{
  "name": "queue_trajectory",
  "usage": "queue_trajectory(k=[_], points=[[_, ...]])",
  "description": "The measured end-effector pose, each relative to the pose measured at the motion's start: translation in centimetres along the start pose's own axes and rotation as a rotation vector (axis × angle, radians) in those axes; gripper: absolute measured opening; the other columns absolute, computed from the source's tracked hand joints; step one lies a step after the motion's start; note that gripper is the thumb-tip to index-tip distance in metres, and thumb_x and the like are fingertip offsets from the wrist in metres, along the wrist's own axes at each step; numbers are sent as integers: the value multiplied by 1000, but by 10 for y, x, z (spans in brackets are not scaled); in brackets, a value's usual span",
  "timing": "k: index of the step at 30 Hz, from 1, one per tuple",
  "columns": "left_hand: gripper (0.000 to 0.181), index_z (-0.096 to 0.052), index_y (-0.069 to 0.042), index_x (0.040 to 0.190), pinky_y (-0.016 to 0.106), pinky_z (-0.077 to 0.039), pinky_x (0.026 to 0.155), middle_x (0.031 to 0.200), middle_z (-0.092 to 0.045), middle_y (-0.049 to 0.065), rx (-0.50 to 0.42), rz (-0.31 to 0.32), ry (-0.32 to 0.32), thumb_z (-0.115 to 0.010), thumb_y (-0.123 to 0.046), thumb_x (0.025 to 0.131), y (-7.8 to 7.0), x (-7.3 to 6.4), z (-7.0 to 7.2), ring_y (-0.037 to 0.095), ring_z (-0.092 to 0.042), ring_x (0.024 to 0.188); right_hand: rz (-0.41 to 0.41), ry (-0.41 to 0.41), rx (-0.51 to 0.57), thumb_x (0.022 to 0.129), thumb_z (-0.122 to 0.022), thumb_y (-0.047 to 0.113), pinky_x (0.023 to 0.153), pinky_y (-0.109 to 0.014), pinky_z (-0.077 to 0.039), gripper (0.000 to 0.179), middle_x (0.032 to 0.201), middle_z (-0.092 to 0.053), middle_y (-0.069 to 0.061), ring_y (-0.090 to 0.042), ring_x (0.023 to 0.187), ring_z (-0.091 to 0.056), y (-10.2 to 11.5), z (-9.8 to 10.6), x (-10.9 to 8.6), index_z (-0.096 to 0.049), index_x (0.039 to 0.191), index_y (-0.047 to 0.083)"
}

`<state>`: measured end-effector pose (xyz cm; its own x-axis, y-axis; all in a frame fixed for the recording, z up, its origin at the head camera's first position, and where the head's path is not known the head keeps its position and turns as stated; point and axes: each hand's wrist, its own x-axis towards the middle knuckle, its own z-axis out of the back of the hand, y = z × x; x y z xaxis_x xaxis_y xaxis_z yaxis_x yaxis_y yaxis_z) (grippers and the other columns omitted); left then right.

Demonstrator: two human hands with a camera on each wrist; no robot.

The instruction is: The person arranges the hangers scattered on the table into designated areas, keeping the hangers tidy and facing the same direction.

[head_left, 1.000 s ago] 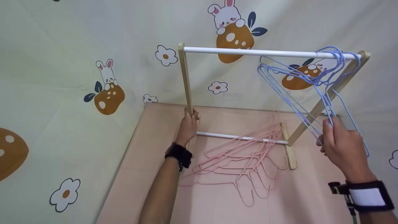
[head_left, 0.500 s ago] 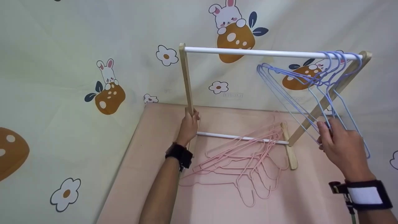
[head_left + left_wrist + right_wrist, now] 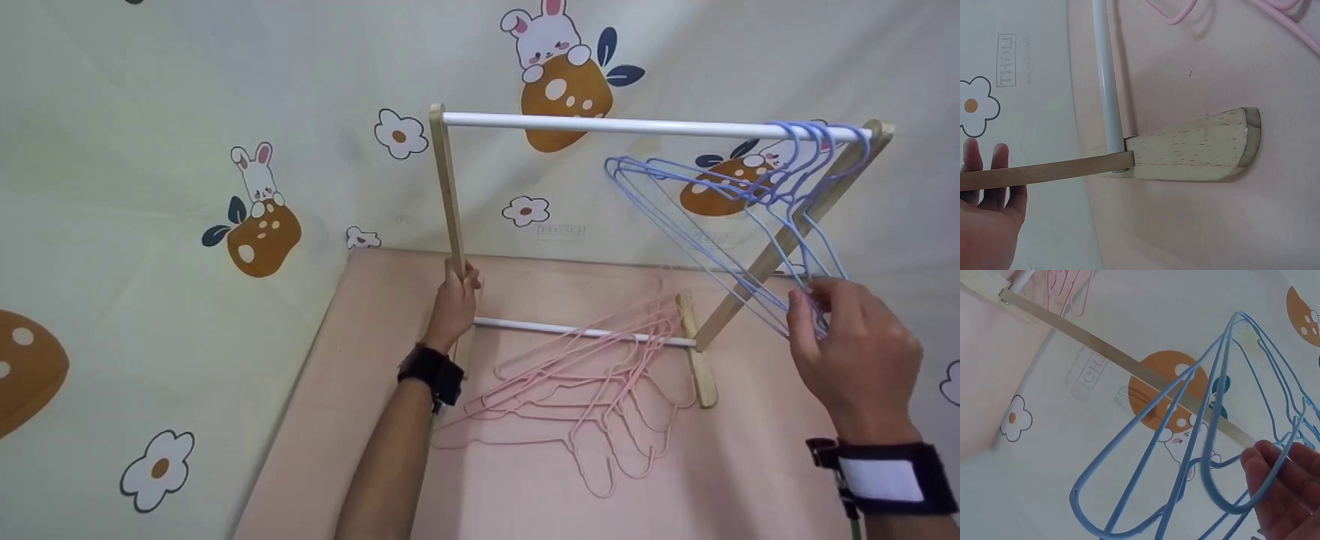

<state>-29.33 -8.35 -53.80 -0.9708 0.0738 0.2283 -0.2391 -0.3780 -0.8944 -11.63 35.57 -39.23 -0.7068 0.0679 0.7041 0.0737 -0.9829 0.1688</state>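
Observation:
My left hand (image 3: pixel 454 307) grips the left wooden post (image 3: pixel 448 195) of a small clothes rack, low down; in the left wrist view its fingers show behind the post. Several blue clothes hangers (image 3: pixel 1206 467) hang by their hooks at the right end of the rack's white top rail (image 3: pixel 600 125). My right hand (image 3: pixel 859 356) holds their near lower corners loosely between thumb and fingers. One hanger's rounded end crosses the fingers in the right wrist view. Part of the wire is hidden behind this hand.
Several pink hangers (image 3: pixel 517 443) lie overlapping on the pink surface (image 3: pixel 322 390), some across the rack's lower white bar (image 3: pixel 525 325). The right wooden foot (image 3: pixel 701 375) stands beside them. A patterned cloth wall (image 3: pixel 322 150) rises behind and to the left.
My right hand has shifted right and turned at the hangers' near corners. The blue hangers have spread along the rail, then swung, their far corners shifting left. My left hand stays put.

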Motion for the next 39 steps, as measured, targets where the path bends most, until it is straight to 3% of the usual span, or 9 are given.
queue_trajectory(k=[5,8,12,17,21,25,30,34,39], points=[[13,-43,-2,131,55,-55,90,117,-68,30,13,7,-10,-40,-8,120,0,-1,2,38,-69,111,14,-90,-29,110,-49,40,83,-72,-53,59,121,-66,-37,-57,112,-58,2,-2,-6,-65,117,-16],[13,-43,-2,130,53,-55,88,115,-69,28,10,13,-15,-41,-10,120,-1,-1,3,38,-69,111,66,-167,6,107,-48,39,80,-71,-50,58,120,-65,-36,-56,109,-55,5,-9,-13,-65,111,-16],[18,-43,1,133,48,-54,81,115,-68,26,-10,24,-13,-42,-12,120,0,0,4,38,-69,111,188,-222,71,103,-52,32,69,-66,-45,48,107,-67,-34,-55,93,-56,9,-23,-25,-66,100,-13],[21,-43,2,134,38,-49,72,113,-67,21,-19,30,-11,-42,-12,120,2,1,4,41,-68,111,317,-173,115,100,-57,27,62,-59,-49,38,99,-69,-28,-51,81,-60,8,-48,-47,-69,93,-8],[20,-43,4,135,37,-48,70,115,-67,23,-16,20,-8,-41,-10,120,0,1,4,43,-68,109,320,-82,151,100,-57,27,58,-56,-54,35,99,-70,-23,-46,83,-63,-1,-74,-66,-71,96,-5],[16,-43,1,133,43,-53,78,120,-67,28,-13,15,-2,-41,-7,119,-2,2,4,38,-68,111,220,9,213,98,-62,23,61,-56,-53,27,98,-70,-19,-43,86,-64,-19,-100,-83,-71,98,-3],[14,-43,-2,132,51,-55,89,123,-66,26,-23,21,-2,-40,-3,118,-3,2,2,35,-68,115,13,167,239,97,-71,13,76,-60,-51,20,106,-68,-23,-46,98,-63,-39,-123,-98,-70,105,-5],[14,-43,-3,132,51,-55,87,118,-67,23,-7,30,-8,-41,-7,119,-2,1,1,39,-68,114,-213,325,275,104,-68,15,87,-62,-47,30,121,-61,-29,-48,108,-57,-48,-139,-101,-61,121,-9],[15,-43,-2,132,52,-55,88,118,-67,29,-10,17,-1,-41,-11,120,-1,-1,1,39,-69,113,-476,413,448,109,-63,18,107,-63,-48,51,139,-53,-34,-50,129,-55,-54,-158,-97,-45,146,-12]])
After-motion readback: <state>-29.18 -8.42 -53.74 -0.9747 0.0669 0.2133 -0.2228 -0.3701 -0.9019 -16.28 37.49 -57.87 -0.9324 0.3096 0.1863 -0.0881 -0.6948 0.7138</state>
